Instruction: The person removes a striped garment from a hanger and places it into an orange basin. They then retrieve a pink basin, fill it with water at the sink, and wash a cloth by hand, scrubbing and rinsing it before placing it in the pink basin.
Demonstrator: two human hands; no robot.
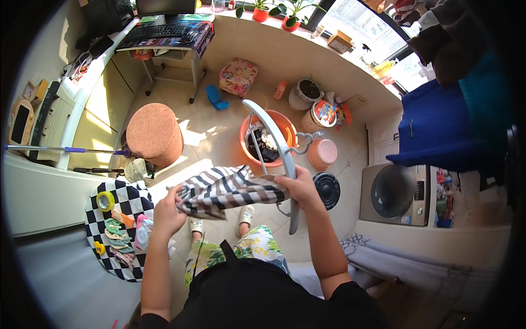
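A striped cloth garment (234,191) in black, white and brown is stretched between my two hands at waist height. My left hand (169,211) grips its bunched left end. With my right hand (302,187) I hold the garment's other end together with a light grey-blue plastic clothes hanger (273,127). The hanger stands on end, its hook pointing right. Whether the cloth is threaded onto it cannot be told. Beyond the hanger, an orange plastic basin (243,142) on the floor contains dark and pale laundry (263,146).
A round brown stool (154,131) and a checkered-cloth table (94,230) stand left. A pink upturned bucket (322,153), a black round lid (327,191) and a potted plant (305,94) are right of the basin. A washing machine (421,185) sits far right, below hanging blue clothing (431,123).
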